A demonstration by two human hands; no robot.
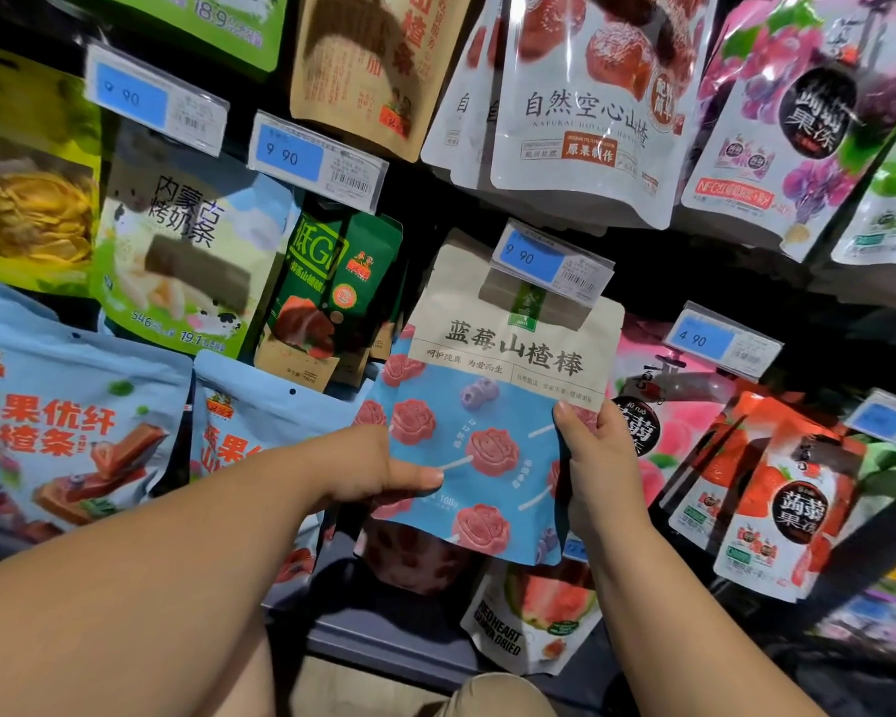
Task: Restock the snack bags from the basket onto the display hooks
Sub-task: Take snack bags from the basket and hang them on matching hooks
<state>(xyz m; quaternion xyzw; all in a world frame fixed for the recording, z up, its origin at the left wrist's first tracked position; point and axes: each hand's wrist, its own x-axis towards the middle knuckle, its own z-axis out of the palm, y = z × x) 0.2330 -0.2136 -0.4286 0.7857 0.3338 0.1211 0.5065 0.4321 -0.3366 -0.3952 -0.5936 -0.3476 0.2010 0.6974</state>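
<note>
A beige-and-blue snack bag [487, 406], printed 蓝莓山楂棒 over pink rose-shaped lollipops, is pinched at its edges by the left hand [378, 468] and the right hand [596, 458]. Its top is overlapped by a blue price tag [549, 261] marked 9 90. Higher up, a white pouch [585, 116] reading 自然空心山楂 is hung.

Blueberry hawthorn-stick bag [487, 406]: cream top, dark lettering, small green label; sky-blue lower half patterned with pink rose-shaped lollipops on white sticks. Price tag [534, 258]: blue panel, white rest, black barcode. Milk-strip bag [177, 261]: pale blue and green, black-and-white cows. Low-GI bag [332, 282]: dark green over kraft brown. Jelly pouch [787, 509]: red strawberries, white ground, black round badge.
</note>
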